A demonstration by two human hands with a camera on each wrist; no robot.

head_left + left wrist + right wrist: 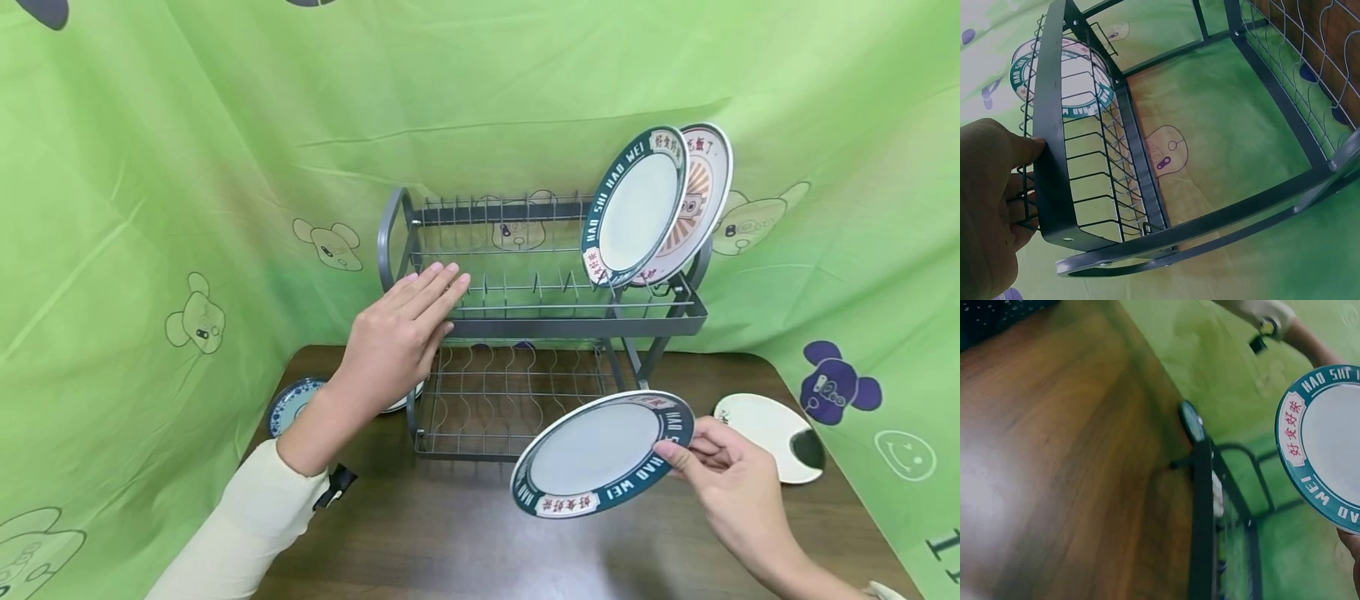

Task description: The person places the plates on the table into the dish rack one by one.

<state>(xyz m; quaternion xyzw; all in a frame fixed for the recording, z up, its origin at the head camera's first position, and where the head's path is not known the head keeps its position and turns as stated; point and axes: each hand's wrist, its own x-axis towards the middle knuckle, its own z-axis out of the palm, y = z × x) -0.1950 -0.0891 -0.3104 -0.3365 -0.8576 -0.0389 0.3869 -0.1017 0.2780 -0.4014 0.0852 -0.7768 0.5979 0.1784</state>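
A white plate with a dark green lettered rim (pixel 600 454) is tilted in front of the rack, its edge pinched by my right hand (pixel 738 492), thumb on the upper face. My left hand (pixel 397 333) holds the left front of the dish rack's upper tier (pixel 540 327); in the left wrist view the thumb lies on the dark front rail (pixel 1054 156) and the fingers reach among the wires. At the upper tier's right end stand a matching green-rimmed plate (pixel 637 208) and, behind it, a plate with an orange ray pattern (pixel 701 187).
On the wooden table (pixel 450 533), a white oval dish with a dark patch (pixel 768 437) lies at the right. A blue-patterned plate (pixel 288 404) sits left, partly hidden by my left arm. The rack's lower tier (pixel 510 392) has wavy wires. Green cloth (pixel 225 167) surrounds the table.
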